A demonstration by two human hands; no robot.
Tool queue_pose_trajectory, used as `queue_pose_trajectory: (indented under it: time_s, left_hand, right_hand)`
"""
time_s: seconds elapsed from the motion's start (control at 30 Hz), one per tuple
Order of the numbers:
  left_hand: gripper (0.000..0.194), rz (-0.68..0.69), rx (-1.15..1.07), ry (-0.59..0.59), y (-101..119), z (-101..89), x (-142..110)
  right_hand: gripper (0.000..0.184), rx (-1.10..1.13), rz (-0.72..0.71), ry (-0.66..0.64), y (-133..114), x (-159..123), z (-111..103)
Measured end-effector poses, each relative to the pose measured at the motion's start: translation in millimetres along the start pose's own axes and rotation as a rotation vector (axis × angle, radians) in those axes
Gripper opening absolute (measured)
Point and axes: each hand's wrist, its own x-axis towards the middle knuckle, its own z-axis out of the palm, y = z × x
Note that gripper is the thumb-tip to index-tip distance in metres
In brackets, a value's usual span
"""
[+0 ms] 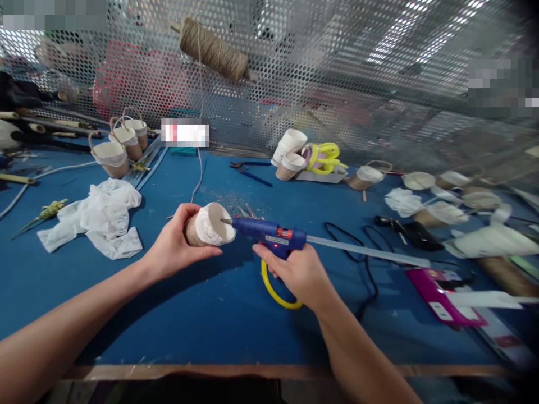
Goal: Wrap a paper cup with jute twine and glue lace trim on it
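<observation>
My left hand [181,241] is wrapped round a small paper cup [202,231] covered in brown burlap, with a white lace band at its rim. The cup is tilted, its mouth facing right. In my right hand [301,272] is a blue hot glue gun [265,230], its red light lit and a long clear glue stick [366,249] sticking out of the back. The metal nozzle points left and lies at the cup's mouth; whether it touches the inner wall I cannot tell. Below the glue gun, the yellow handle [278,294] of a tool shows, partly hidden by my right hand.
Handled cups [112,160] stand at the back left, near a crumpled white lace cloth [101,216]. Pliers [251,171], stacked cups [290,147] and yellow-handled scissors [324,157] lie behind. A twine spool [214,50] hangs on the mesh. Black cord [368,275] and a magenta packet [442,297] lie right.
</observation>
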Motion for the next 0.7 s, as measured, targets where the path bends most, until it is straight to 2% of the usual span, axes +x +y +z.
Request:
queue_pose_trajectory:
  time_s: [0.1, 0.27, 0.4, 0.53, 0.6, 0.7]
  left_hand:
    - [0.061, 0.017, 0.003, -0.022, 0, -0.6, 1]
    - [0.062, 0.034, -0.031, -0.06, -2, -2.4, 0]
    - [0.062, 0.029, -0.084, -0.074, -1, -2.2, 0]
    - [0.062, 0.009, -0.117, -0.068, 0, -1.6, 1]
    - [0.062, 0.002, -0.13, -0.069, 0, -2.0, 1]
    - [0.062, -0.015, -0.19, -0.076, 0, -2.7, 1]
  right_hand:
    - [0.037, -0.082, 0.044, -0.009, 1, 1, -6]
    - [0.038, 0.006, 0.055, -0.045, 2, 4, -12]
    - [0.038, -0.028, 0.041, -0.065, 5, 5, -12]
    - [0.035, -0.075, 0.086, -0.081, 5, 3, -13]
    - [0.033, 0.007, 0.087, -0.098, 4, 3, -14]
    - [0.03, 0.255, 0.057, -0.096, 4, 3, -14]
